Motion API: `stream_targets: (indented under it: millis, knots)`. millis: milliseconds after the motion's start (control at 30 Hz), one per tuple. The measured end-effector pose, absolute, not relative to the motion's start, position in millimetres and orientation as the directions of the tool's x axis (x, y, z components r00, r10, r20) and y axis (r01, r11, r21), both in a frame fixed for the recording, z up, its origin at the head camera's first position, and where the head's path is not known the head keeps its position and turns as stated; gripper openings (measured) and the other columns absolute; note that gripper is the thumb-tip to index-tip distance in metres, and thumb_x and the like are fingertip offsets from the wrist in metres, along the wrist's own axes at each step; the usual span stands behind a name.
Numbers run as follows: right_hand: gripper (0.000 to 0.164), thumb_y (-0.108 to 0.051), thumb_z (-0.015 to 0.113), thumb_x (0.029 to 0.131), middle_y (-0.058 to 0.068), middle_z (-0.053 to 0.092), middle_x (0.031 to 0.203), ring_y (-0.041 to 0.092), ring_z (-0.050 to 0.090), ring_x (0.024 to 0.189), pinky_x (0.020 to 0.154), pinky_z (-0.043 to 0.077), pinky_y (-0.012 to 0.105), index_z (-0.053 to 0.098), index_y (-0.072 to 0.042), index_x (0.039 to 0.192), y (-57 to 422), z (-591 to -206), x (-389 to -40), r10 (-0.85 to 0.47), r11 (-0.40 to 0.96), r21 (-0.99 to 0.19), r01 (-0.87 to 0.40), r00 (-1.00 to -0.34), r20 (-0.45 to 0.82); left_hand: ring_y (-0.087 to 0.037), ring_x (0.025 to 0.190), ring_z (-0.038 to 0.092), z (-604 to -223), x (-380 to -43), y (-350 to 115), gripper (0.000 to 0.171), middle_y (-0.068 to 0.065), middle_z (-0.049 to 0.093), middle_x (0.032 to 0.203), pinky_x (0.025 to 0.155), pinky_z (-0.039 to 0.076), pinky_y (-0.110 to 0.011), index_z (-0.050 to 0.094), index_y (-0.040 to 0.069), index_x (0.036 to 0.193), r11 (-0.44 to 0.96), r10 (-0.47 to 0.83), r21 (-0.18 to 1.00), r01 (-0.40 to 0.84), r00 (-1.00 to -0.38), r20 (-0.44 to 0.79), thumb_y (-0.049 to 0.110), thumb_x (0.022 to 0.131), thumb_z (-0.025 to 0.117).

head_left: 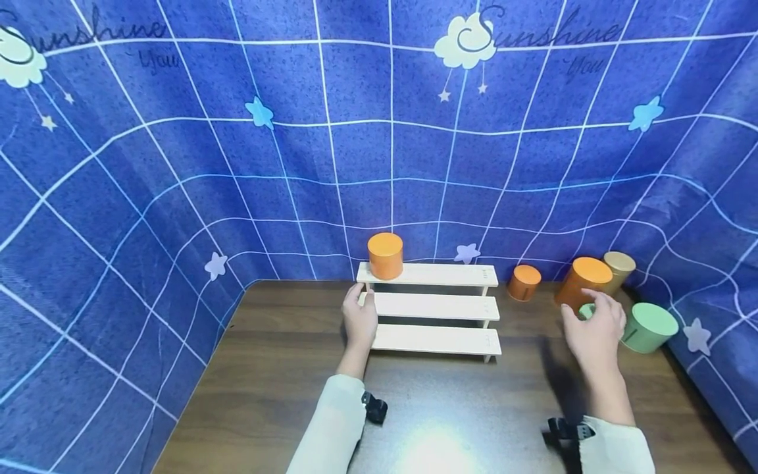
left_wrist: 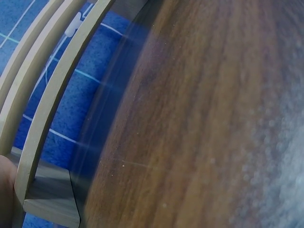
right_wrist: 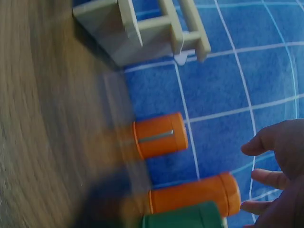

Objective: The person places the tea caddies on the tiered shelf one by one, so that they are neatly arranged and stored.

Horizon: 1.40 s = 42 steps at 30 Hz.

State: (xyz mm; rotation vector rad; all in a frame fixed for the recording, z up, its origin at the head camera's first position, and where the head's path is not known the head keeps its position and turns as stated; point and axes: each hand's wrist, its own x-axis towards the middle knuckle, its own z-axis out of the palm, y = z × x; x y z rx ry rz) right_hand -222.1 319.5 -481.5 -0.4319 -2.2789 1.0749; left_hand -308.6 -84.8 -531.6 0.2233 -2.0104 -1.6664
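A pale, three-step wooden rack (head_left: 438, 306) stands toward the back of a dark wood-grain counter (head_left: 272, 368), a squat orange cylinder (head_left: 385, 257) upright near the left end of its top step. A person's left hand (head_left: 360, 322) is at the rack's left end, its fingers bent beside the lower steps; whether they grip the wood or only rest against it cannot be told. At right, the right hand (head_left: 597, 329) hovers with thumb and fingers spread apart, at the near side of a tall orange cylinder (head_left: 583, 280) and over a green cylinder (head_left: 586, 311) mostly hidden behind the hand. Just behind the tall orange cylinder stands a tan-gold cylinder (head_left: 620, 266), and to the right of the hand a wide, light-green cylinder (head_left: 650, 328). A small orange cylinder (head_left: 524, 283), a thin line running along its side in the right wrist view, stands between the rack and the tall orange one. Both forearms wear pale sleeves (head_left: 331, 421), with a black wrist device (head_left: 375, 408) at each cuff. Behind the scene hangs a deep-blue cloth (head_left: 355, 151) patterned with white and light-blue grid lines, stars, clouds and the words "Sunshine You." A bright glare (head_left: 435, 454) whitens the counter's near side.
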Motion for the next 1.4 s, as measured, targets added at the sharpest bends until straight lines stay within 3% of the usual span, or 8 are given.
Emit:
stream_targets:
  millis: [167, 267, 500, 700, 1133, 1400]
  knots:
    - [0.063, -0.018, 0.066, 0.097, 0.034, 0.025, 0.165, 0.049, 0.007, 0.159, 0.129, 0.003, 0.069, 0.045, 0.005, 0.152, 334, -489, -219, 0.554, 0.553, -0.814, 0.178, -0.808, 0.2, -0.036, 0.141, 0.059, -533, -307, -84, 0.034, -0.02, 0.067, 0.141, 0.123, 0.043, -0.052, 0.072, 0.0, 0.131, 0.224, -0.433, 0.958, 0.177, -0.863, 0.26, 0.008, 0.098, 0.066]
    - [0.069, -0.021, 0.065, 0.099, 0.033, 0.01, 0.17, 0.05, -0.001, 0.16, 0.128, 0.004, 0.073, 0.037, 0.003, 0.157, 340, -494, -218, 0.56, 0.524, -0.819, 0.235, -0.819, 0.123, -0.035, 0.142, 0.058, -533, -307, -84, 0.034, -0.018, 0.067, 0.143, 0.124, 0.042, -0.051, 0.072, 0.002, 0.131, 0.226, -0.435, 0.959, 0.17, -0.863, 0.255, 0.009, 0.099, 0.066]
    - [0.089, -0.02, 0.067, 0.098, 0.033, 0.005, 0.17, 0.053, 0.009, 0.158, 0.129, 0.017, 0.068, 0.014, -0.003, 0.167, 349, -503, -223, 0.582, 0.445, -0.852, 0.275, -0.812, 0.041, -0.034, 0.141, 0.059, -534, -309, -86, 0.033, -0.017, 0.067, 0.142, 0.123, 0.043, -0.051, 0.073, 0.003, 0.13, 0.237, -0.432, 0.955, 0.181, -0.861, 0.27, 0.01, 0.099, 0.066]
    - [0.106, -0.015, 0.068, 0.096, 0.026, -0.004, 0.174, 0.05, 0.007, 0.161, 0.134, 0.013, 0.059, -0.01, -0.016, 0.169, 353, -513, -227, 0.647, 0.243, -0.931, 0.273, -0.76, -0.054, -0.033, 0.141, 0.059, -534, -311, -87, 0.032, -0.016, 0.068, 0.142, 0.123, 0.042, -0.05, 0.073, 0.004, 0.13, 0.233, -0.431, 0.955, 0.181, -0.862, 0.268, 0.011, 0.099, 0.066]
    - [0.104, -0.011, 0.072, 0.092, 0.028, 0.007, 0.174, 0.046, 0.014, 0.162, 0.134, 0.019, 0.059, -0.002, -0.016, 0.164, 354, -516, -228, 0.67, 0.091, -0.945, 0.314, -0.721, -0.176, -0.037, 0.141, 0.058, -533, -311, -87, 0.035, -0.021, 0.066, 0.143, 0.123, 0.042, -0.052, 0.071, 0.0, 0.132, 0.237, -0.435, 0.953, 0.19, -0.856, 0.279, 0.01, 0.098, 0.067]
    - [0.098, -0.011, 0.074, 0.09, 0.024, 0.017, 0.172, 0.04, 0.023, 0.158, 0.134, 0.021, 0.052, 0.009, -0.009, 0.163, 349, -509, -227, 0.678, 0.133, -0.955, 0.266, -0.727, -0.108, -0.038, 0.142, 0.058, -533, -311, -87, 0.036, -0.022, 0.066, 0.143, 0.124, 0.042, -0.052, 0.07, -0.001, 0.132, 0.24, -0.441, 0.955, 0.173, -0.857, 0.266, 0.009, 0.098, 0.067]
